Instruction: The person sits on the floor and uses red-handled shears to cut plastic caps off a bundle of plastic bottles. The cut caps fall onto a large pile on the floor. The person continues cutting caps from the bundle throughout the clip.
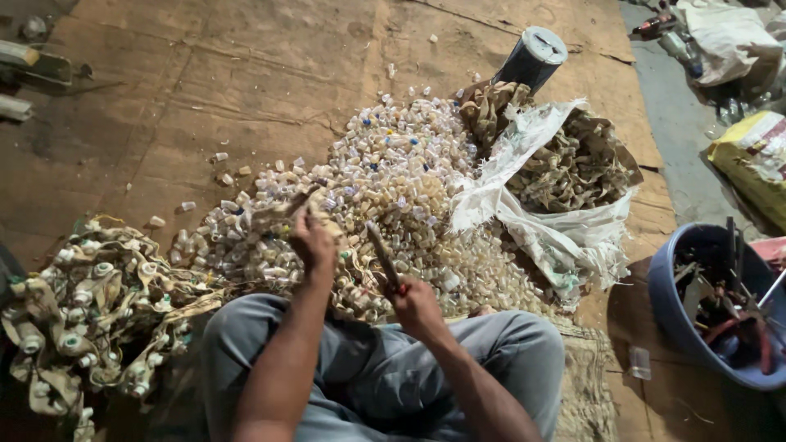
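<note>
Grey trousers fill the lower middle of the view, the person's knees drawn up behind a big heap of small clear plastic bottle necks and caps. Everything else is best placed against that heap. At its near edge, the left hand is raised with its fingers closed in a pinch on a crumpled tan strip of material that rises over the heap's left part. Just right of that hand, the right hand is wrapped in a fist round the red-tipped handle of a knife, whose blade slants up and left over the heap's near side.

Left of the heap, touching its lower edge, lies a tangled pile of tan strips with bottle necks attached to them. Right of the heap, a torn white woven sack gapes open and holds crumpled tan scraps. Beyond the heap's far right corner stands a dark cylindrical can with a pale lid. Well to the right of the heap, past the sack, a blue plastic tub holds metal tools and red-handled bits. A few loose caps lie scattered on the brown cardboard floor beyond the heap's left side.
</note>
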